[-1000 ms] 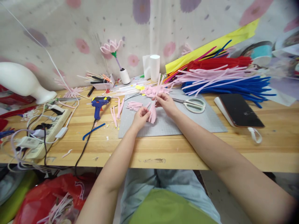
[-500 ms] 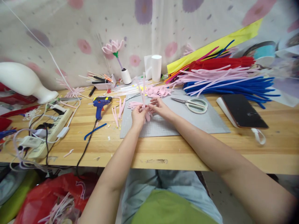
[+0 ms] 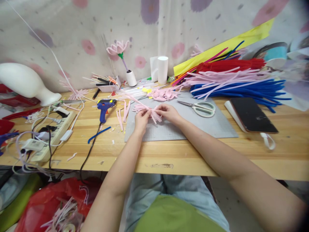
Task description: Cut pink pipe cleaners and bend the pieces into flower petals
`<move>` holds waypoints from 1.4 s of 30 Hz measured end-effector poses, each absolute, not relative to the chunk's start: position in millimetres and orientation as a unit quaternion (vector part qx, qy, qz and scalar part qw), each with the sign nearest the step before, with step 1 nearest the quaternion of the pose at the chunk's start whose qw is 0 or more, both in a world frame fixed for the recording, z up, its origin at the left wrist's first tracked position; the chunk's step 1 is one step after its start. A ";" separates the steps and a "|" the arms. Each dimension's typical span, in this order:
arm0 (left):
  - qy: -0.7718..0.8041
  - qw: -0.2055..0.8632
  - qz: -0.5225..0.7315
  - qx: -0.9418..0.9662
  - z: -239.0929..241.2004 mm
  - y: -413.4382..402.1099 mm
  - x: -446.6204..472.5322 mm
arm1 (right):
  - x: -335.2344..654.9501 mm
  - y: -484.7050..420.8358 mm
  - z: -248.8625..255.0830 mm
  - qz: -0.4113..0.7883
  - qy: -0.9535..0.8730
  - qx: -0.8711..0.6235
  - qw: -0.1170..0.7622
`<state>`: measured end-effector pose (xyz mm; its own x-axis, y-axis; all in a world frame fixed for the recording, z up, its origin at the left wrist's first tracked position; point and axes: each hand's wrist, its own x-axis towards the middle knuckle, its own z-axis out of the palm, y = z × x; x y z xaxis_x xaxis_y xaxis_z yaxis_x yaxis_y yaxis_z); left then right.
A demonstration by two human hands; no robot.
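Both of my hands are closed on a bundle of pink pipe cleaners (image 3: 154, 116), just over the grey cutting mat (image 3: 198, 131). My left hand (image 3: 142, 121) pinches it from the left, and my right hand (image 3: 169, 113) pinches it from the right. Some stems stick out toward me between the hands; longer ones slant up and to the left. The fingertips hide the middle of the bundle. Behind my hands lies a heap of pink pipe-cleaner petals (image 3: 164, 94). Scissors (image 3: 201, 108) rest on the mat to the right.
A blue glue gun (image 3: 104, 109) and a power strip (image 3: 54, 135) with tangled cables are on the left. Piles of blue (image 3: 238, 91) and red pipe cleaners (image 3: 229, 66) lie at the back right, near a phone (image 3: 253, 114). A pink flower (image 3: 118, 49) stands in a white holder (image 3: 131, 78).
The long pink stems have tipped from upright to slanting left. My right hand's fingers have come down and closed on the bundle. The view has shifted slightly.
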<state>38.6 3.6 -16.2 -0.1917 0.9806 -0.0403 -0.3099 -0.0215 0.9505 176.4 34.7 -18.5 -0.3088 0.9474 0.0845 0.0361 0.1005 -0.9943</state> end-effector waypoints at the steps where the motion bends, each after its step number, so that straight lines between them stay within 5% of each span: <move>1: 0.467 0.525 0.617 0.354 -16.1 3.6 38.2 | 176.7 34.3 -18.8 0.523 -0.617 -0.408 0.425; 19: 0.495 0.466 0.679 0.277 -9.4 6.6 33.7 | 172.9 29.7 -23.7 0.505 -0.674 -0.395 0.368; 26: 0.456 0.488 0.685 0.292 -13.5 10.6 34.7 | 169.3 30.3 -22.1 0.533 -0.632 -0.367 0.426; 42: 0.433 0.516 0.661 0.330 -9.3 6.5 49.4 | 157.6 29.3 -24.2 0.519 -0.640 -0.428 0.371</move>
